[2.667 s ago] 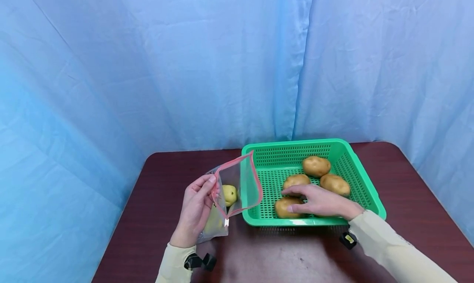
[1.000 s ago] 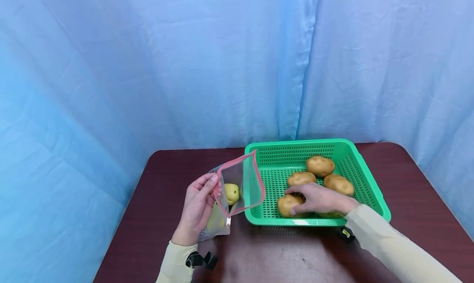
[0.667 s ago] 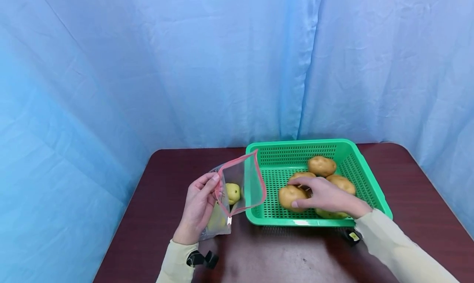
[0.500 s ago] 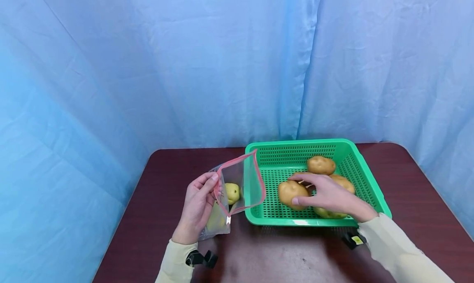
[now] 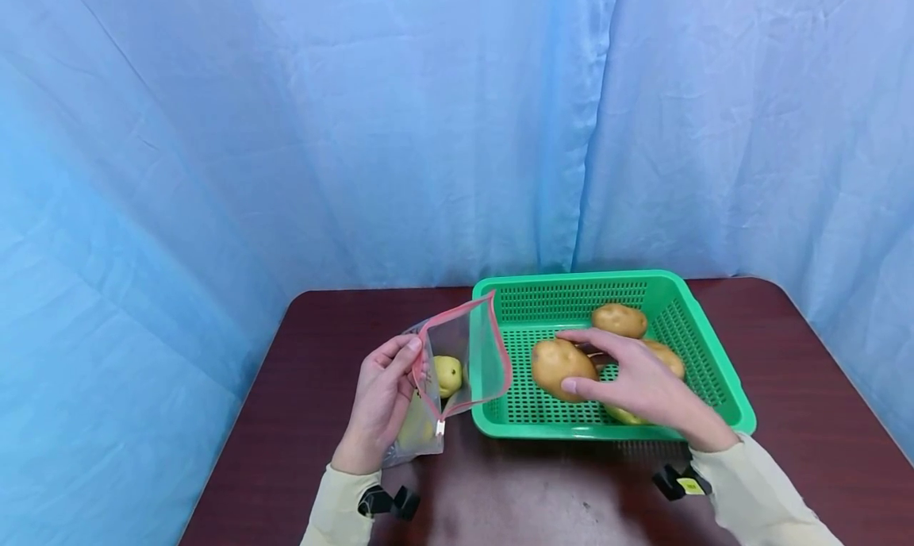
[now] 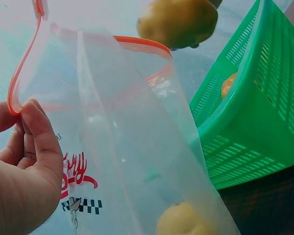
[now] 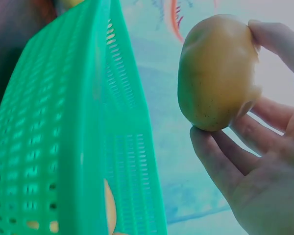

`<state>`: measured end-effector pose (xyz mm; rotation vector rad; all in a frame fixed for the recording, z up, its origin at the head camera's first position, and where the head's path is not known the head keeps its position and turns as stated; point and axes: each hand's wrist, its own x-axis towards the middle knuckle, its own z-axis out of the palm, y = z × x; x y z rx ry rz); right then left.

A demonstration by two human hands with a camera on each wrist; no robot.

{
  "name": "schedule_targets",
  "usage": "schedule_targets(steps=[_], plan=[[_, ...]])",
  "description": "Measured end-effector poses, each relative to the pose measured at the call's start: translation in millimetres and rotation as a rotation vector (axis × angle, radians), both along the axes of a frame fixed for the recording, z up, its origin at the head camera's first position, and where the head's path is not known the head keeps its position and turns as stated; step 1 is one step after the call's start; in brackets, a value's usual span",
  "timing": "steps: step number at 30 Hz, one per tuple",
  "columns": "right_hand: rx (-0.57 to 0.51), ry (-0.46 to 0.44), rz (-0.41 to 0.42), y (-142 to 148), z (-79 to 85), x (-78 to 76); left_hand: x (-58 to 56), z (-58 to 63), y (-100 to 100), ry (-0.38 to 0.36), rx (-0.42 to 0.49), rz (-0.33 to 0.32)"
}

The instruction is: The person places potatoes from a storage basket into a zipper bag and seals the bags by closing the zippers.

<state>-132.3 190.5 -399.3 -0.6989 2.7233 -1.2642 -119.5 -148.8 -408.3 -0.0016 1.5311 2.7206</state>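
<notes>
My left hand (image 5: 382, 399) pinches the pink-rimmed edge of a clear zip bag (image 5: 485, 363) between thumb and fingers; its mouth gapes to the right. Inside the bag lies a round yellow-green fruit (image 5: 447, 375), with more yellow showing dimly below it. A brown potato (image 5: 560, 369) is in my right hand (image 5: 650, 383), gripped between thumb and fingertips. It hangs over the left half of the green basket (image 5: 571, 432). In the right wrist view the potato (image 7: 218, 73) is clear of the basket wall.
Other potatoes (image 5: 620, 321) lie in the basket's right half, one partly behind my right hand. A yellow-green fruit (image 5: 625, 416) shows below that hand. The dark table (image 5: 528, 482) ends at a blue curtain (image 5: 428, 133) behind and at the left.
My right hand has closed on the front potato and lifted it off the basket floor, tilting it. The left hand and the bag have stayed nearly still.
</notes>
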Motion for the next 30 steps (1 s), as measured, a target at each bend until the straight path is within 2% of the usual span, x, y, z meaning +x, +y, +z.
schedule_targets(steps=[4, 10, 22, 26, 30], plan=[[-0.064, 0.013, 0.002, -7, 3.3, 4.2, 0.1, 0.3, 0, -0.004, 0.001, 0.000], [-0.185, -0.016, 0.000, -19, 8.9, 9.2, -0.8, 0.8, 0, -0.004, 0.001, -0.001], [-0.414, -0.080, -0.034, -49, 11.8, 8.6, -1.2, 1.0, 1, -0.017, 0.003, 0.001], [-0.468, -0.099, -0.039, -67, 9.8, 7.9, -1.9, 0.7, 1, -0.015, 0.007, 0.005], [-0.465, -0.089, -0.056, -87, 3.9, 7.3, -2.1, 0.0, 2, -0.018, 0.011, 0.015]])
